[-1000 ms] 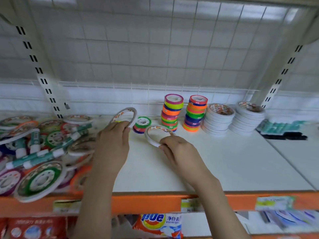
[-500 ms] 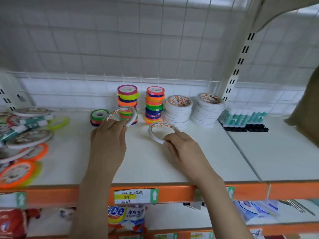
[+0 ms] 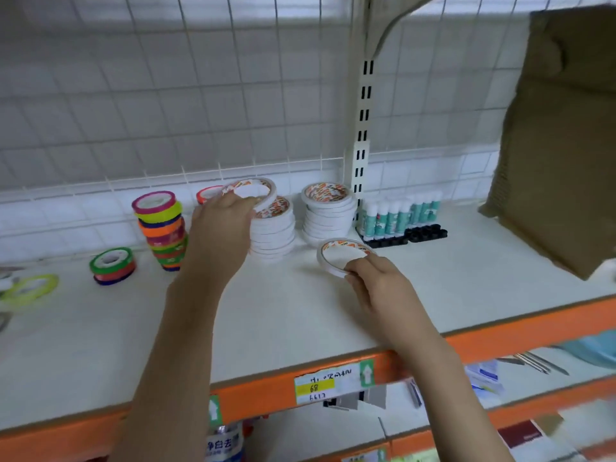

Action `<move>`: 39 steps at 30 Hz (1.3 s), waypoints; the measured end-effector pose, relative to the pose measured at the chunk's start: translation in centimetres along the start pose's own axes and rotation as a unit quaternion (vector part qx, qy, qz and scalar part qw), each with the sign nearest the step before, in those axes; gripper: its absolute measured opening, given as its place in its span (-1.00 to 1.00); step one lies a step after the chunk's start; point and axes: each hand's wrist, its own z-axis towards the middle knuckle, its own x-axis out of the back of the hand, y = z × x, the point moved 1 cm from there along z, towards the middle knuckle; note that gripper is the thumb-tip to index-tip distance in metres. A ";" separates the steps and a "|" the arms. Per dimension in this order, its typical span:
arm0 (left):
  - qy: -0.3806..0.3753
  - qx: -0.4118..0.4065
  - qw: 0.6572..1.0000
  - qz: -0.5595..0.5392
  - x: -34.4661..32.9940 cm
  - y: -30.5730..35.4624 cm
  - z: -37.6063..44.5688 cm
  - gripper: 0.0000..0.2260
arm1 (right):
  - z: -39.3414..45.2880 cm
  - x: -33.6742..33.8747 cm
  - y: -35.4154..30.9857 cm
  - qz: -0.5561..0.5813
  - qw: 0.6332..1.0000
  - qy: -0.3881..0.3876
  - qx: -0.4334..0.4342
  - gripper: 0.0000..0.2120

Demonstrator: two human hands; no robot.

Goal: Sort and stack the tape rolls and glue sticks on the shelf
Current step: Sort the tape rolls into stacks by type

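Observation:
My left hand (image 3: 222, 225) grips a thin white tape roll (image 3: 263, 190) and holds it just above the left white stack (image 3: 275, 236). My right hand (image 3: 378, 281) pinches a second thin white roll (image 3: 333, 251), tilted over the shelf in front of the right white stack (image 3: 328, 213). A tall stack of coloured rolls (image 3: 161, 228) stands to the left; another coloured stack behind my left hand shows only its orange top (image 3: 206, 193). A short green-topped pile (image 3: 111, 265) sits further left. Glue sticks (image 3: 400, 215) stand in a row past the upright.
The white shelf (image 3: 300, 315) has an orange front edge with a price label (image 3: 328, 383). A loose yellow-green roll (image 3: 31, 288) lies at the far left. A brown cardboard piece (image 3: 563, 135) leans at the right. A wire grid backs the shelf.
The view has swung right, leaving the loose pile out of sight. My left hand carried its roll rightward and up to the left white stack. My right hand moved its roll toward the right stack.

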 end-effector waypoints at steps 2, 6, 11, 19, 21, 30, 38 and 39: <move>-0.025 -0.035 0.999 0.015 -0.8 0.4 1.5 -0.72 | -0.3 0.5 0.8 -0.003 1.000 0.004 -0.011 -0.66; -0.071 -0.028 0.997 0.002 -2.4 0.4 3.4 -0.73 | -0.4 1.0 1.6 -0.012 1.000 0.012 -0.027 -0.66; -0.143 0.000 0.989 0.032 -3.8 0.3 3.9 -0.67 | -0.3 0.6 1.9 -0.007 0.999 0.001 -0.031 -0.71; -0.148 0.039 0.988 -0.002 -4.4 0.4 2.8 -0.72 | 0.5 -0.1 1.4 0.005 1.000 -0.012 -0.021 -0.66; -0.151 0.043 0.988 -0.004 -4.5 0.5 2.8 -0.72 | 0.5 -0.3 1.3 0.006 1.000 -0.014 -0.018 -0.67; -0.079 0.098 0.989 -0.082 -3.7 0.8 0.2 -0.59 | 1.1 -0.1 0.7 0.008 1.000 -0.015 -0.010 -0.64; -0.126 0.190 0.973 -0.042 -3.7 -0.9 -7.1 -0.59 | 4.3 1.1 -1.6 0.023 0.997 0.035 0.057 -0.79; -0.157 0.204 0.966 -0.030 -3.8 -1.1 -7.8 -0.58 | 5.0 1.3 -1.8 0.022 0.997 0.041 0.065 -0.81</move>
